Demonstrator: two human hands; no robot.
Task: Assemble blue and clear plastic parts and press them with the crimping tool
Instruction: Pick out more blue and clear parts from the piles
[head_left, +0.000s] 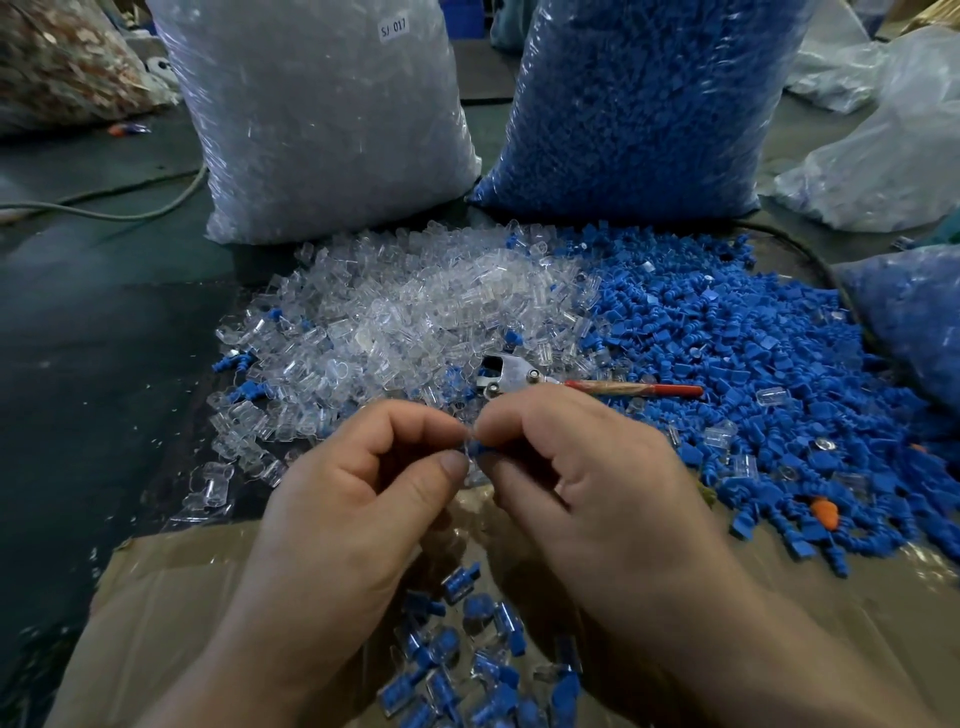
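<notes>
**Blue plug and clear shell meet at the fingertips**

The blue part (487, 448) and the clear part (471, 453) are held in the air between the two hands, just above the near edge of the loose heaps. Both look small, light and rigid, moulded plastic with smooth faces that could slip or spring away if squeezed off-centre. The flat sides of the shell and the broad head of the plug seem the safest places to hold, which leaves the mating ends free.

The left hand (363, 483) pinches the clear part between thumb and curled forefinger. The right hand (587, 478) pinches the blue part the same way, with its other fingers tucked under. The pair's long axis runs roughly left to right, from one pinch to the other. The blue piece probably points leftward into the shell, though fingertips cover most of the joint.

Just beyond the knuckles lies the crimping tool (519, 375), untouched, with its metal head toward the clear pile (395, 317) and its red handle (636, 388) stretching right over the blue pile (769, 364). Finished blue-and-clear pieces (467, 670) lie below the wrists in a film-lined cardboard box (156, 597). Behind the heaps stand a bag of clear parts (322, 119) and a bag of blue parts (639, 104).
</notes>
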